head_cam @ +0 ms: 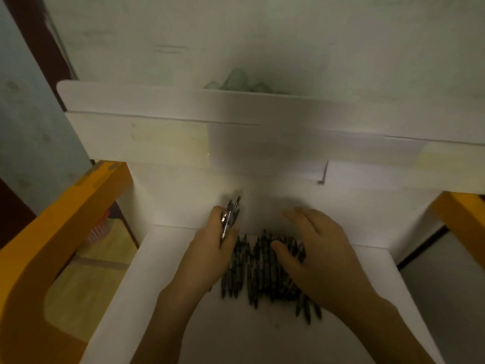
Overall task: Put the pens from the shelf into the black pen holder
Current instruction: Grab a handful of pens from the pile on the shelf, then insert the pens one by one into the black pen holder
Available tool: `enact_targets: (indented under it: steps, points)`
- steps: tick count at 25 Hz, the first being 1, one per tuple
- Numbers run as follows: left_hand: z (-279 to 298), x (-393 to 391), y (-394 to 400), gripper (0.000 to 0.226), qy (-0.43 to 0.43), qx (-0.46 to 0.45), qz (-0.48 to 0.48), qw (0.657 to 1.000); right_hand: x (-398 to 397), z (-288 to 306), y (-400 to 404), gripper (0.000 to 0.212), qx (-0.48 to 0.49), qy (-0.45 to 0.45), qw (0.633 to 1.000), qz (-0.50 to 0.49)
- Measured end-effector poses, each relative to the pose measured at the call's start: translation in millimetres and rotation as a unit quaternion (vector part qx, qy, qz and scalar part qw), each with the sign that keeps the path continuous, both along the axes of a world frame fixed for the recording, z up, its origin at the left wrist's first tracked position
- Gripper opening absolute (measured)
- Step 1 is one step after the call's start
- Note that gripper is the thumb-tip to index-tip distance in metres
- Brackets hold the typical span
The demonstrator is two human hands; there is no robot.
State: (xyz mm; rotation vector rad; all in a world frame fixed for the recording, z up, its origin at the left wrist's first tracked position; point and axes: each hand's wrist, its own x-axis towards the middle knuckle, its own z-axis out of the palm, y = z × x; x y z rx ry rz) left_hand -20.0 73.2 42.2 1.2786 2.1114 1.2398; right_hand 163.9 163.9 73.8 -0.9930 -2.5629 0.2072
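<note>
White shelf surface [183, 298], dim light, yellow frame rails [52, 245] at both sides; pale wall behind.

Item 1, nearest: loose pens [262, 269], dark barrels, lying flat in a rough row on the shelf, long axes running away from the person, tips toward the back.

Item 2: right hand [315, 248], palm down on the right part of the row, fingers straight and slightly spread, thumb touching the barrels. It grips nothing.

Item 3: left hand [212, 245], just left of the row, fingers curled round a gathered bundle of pens [230, 218] whose ends stick out forward past the knuckles.

Item 4, farthest: white raised back ledge [183, 106].

Black pen holder: not in view. Judgement: right hand is nearer the remaining pens; they lie directly under its fingers.
</note>
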Motion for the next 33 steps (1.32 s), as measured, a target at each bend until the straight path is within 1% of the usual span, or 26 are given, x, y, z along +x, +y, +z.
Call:
enact_targets:
  steps: [3, 5, 7, 9, 11, 14, 16, 19, 23, 28, 33]
  points:
    - [29, 25, 0, 0.007, -0.017, 0.061, -0.028, 0.998, 34, 23, -10, 0.058, 0.039, -0.006, 0.999, -0.034]
    - [50, 54, 8, 0.012, -0.029, 0.089, -0.059, 0.994, 66, 39, -15, 0.057, 0.066, -0.009, 0.996, -0.061]
    - [72, 90, 18, 0.014, -0.021, 0.113, -0.103, 0.988, 102, 55, -21, 0.057, 0.090, 0.000, 0.991, -0.104]
    - [90, 130, 31, 0.010, 0.002, 0.134, -0.143, 0.981, 143, 69, -24, 0.058, 0.114, 0.015, 0.981, -0.153]
    - [106, 176, 44, 0.008, 0.019, 0.143, -0.176, 0.974, 188, 81, -24, 0.058, 0.139, 0.028, 0.973, -0.182]
    - [126, 266, 60, 0.009, 0.005, 0.167, -0.232, 0.958, 272, 94, -22, 0.059, 0.148, 0.044, 0.962, -0.226]
    - [135, 334, 69, 0.011, 0.000, 0.175, -0.274, 0.946, 341, 98, -23, 0.059, 0.153, 0.051, 0.951, -0.265]
    - [141, 428, 83, 0.013, 0.025, 0.188, -0.320, 0.928, 444, 104, -30, 0.060, 0.152, 0.053, 0.936, -0.312]
    - [150, 559, 99, 0.017, 0.034, 0.193, -0.360, 0.912, 570, 112, -33, 0.063, 0.140, 0.047, 0.918, -0.369]
    - [150, 665, 121, 0.017, 0.036, 0.166, -0.398, 0.902, 667, 108, -16, 0.064, 0.136, 0.044, 0.912, -0.384]
    - [146, 736, 169, 0.018, 0.028, 0.144, -0.421, 0.895, 731, 96, 37, 0.061, 0.140, 0.067, 0.910, -0.384]
